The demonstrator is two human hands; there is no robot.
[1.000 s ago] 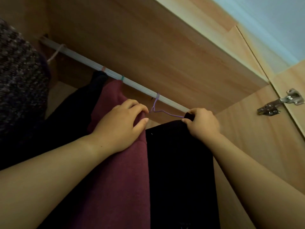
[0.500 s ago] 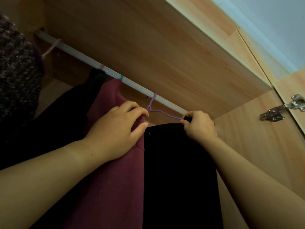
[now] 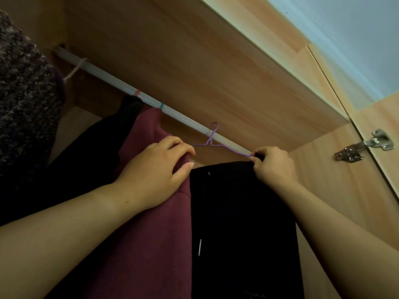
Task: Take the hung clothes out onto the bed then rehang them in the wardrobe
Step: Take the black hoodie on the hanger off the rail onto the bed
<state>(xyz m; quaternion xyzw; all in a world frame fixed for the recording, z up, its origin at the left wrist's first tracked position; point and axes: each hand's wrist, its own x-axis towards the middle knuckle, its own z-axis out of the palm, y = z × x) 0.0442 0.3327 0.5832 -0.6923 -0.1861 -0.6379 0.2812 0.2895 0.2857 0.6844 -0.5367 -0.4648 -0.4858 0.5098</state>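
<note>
Probably mid-job, unloading or rehanging unclear: gripping maroon garment [image 3: 151, 244] with left hand [image 3: 155, 173], pinching purple hanger [image 3: 212, 139] with right hand [image 3: 274, 167].

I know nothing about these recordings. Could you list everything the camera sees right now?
wardrobe: one, light wood, all around
rail: one, white, under the wardrobe's top panel
hanger: one, purple, hooked on the rail
other hooks: three, pale, red and green, farther left on the rail
black garment: one, black, on the hanger
maroon garment: one, maroon, just left of it
second black garment: one, black, left of the maroon garment
knit garment: one, speckled grey, far left
hinge: one, metal, on the door at right
left hand: one, grips the maroon garment's top
right hand: one, pinches the black garment's top
</note>
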